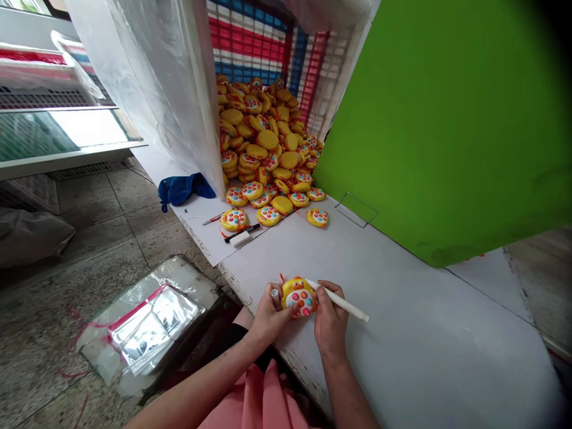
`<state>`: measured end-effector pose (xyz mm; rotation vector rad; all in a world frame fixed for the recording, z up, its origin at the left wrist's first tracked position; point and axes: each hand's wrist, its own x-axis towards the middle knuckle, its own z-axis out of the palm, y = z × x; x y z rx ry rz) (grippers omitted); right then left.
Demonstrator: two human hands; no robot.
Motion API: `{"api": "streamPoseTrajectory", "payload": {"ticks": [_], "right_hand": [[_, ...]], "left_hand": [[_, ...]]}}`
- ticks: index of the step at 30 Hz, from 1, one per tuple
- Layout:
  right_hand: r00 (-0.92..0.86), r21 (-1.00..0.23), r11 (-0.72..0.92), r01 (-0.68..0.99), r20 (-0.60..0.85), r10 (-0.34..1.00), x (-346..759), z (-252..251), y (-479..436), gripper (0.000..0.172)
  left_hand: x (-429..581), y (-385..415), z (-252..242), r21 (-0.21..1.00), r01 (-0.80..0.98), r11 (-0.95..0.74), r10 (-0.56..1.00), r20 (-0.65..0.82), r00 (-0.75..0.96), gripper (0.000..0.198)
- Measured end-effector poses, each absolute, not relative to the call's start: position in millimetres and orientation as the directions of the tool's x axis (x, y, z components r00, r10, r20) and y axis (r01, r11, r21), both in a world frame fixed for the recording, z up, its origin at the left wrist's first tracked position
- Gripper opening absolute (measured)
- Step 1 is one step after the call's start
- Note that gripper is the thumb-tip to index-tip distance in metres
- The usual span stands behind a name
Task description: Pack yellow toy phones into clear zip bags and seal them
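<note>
Near the table's front edge, my left hand [269, 316] grips a yellow duck-faced toy [298, 298] with coloured round buttons on its white belly and a small orange cord at its top. A small white cap [274, 293] also sits between the fingers of that hand. My right hand [331, 316] is closed around a white marker pen [351, 308], held like a writing tool. The marker's tip end meets the toy's upper right edge, beside the face; whether it touches, I cannot tell.
A heap of similar yellow toys [268, 140] spills from a crate [250, 36] lined with striped sheeting. A black marker [242, 233], a white eraser-like block [241, 239], a red pen [213, 219] and a blue cloth [185, 189] lie nearby. A large green board [447, 131] stands right.
</note>
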<state>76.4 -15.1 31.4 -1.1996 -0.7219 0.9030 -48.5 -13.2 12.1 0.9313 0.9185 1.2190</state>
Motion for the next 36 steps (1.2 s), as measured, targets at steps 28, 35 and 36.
{"api": "streamPoseTrajectory", "payload": {"ticks": [28,35,36], "right_hand": [[0.481,-0.977,0.182,-0.110,0.108,0.870,75.2,14.4,-14.0,0.019],[0.440,-0.974,0.198,-0.111,0.131,0.888,77.5,14.5,-15.9,0.017],[0.436,-0.973,0.204,-0.108,0.138,0.889,77.7,14.6,-16.2,0.017]], "left_hand": [[-47.8,-16.2,7.6,0.899,-0.432,0.071,0.989,-0.009,0.145,0.039],[-47.8,-15.6,8.9,0.890,-0.450,0.066,0.989,0.002,0.150,0.039],[-47.8,-15.6,8.7,0.889,-0.453,0.065,0.988,0.005,0.152,0.039]]}}
